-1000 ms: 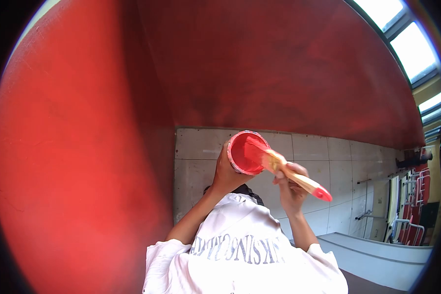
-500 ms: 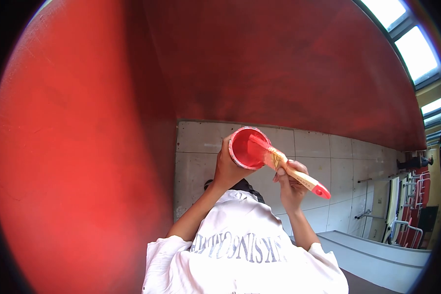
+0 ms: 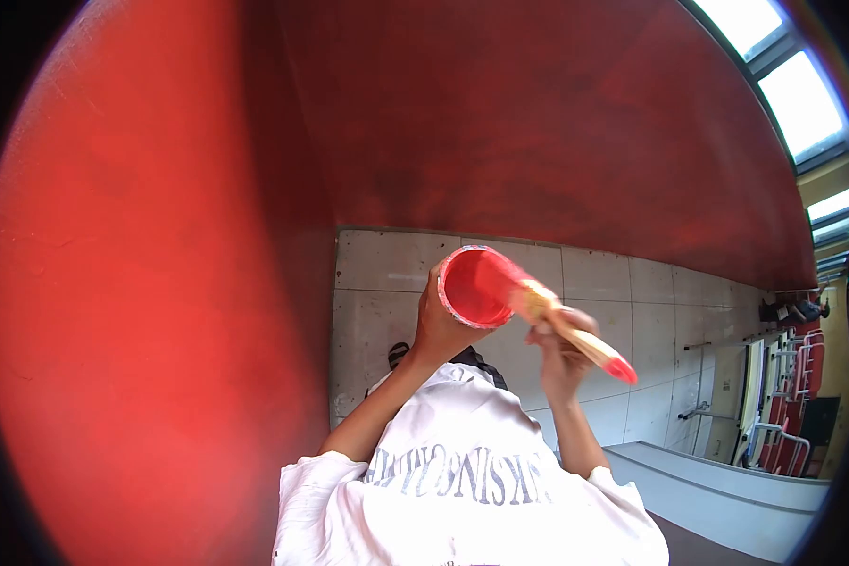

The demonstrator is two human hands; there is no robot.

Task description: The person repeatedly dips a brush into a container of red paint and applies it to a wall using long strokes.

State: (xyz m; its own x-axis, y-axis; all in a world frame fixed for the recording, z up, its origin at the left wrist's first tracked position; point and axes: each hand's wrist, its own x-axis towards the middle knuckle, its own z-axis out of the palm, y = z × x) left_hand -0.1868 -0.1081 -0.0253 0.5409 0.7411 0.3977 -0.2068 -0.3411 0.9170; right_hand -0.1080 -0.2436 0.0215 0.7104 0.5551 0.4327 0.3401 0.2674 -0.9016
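My left hand (image 3: 437,325) is wrapped round the side of a paint can (image 3: 462,291), whose open top faces me and shows red paint inside. In my right hand (image 3: 568,344) is a paintbrush (image 3: 590,347) with a wooden handle and a red end, gripped between thumb and fingers. Its red bristles overlap the can's right rim and lie over the opening, smeared by motion. Both hands are in front of my white shirt, above the tiled floor.
A red wall (image 3: 538,132) runs across the front, and another red wall (image 3: 113,311) rises close on the left. Pale tiles (image 3: 594,274) cover the floor. On the right are a grey ledge (image 3: 717,491), metal-framed furniture (image 3: 783,443) and a person (image 3: 802,309) farther off.
The brush has shifted slightly and blurs, its bristles still at the can's mouth. The can stays nearly in place in my left hand. My view has moved a little.
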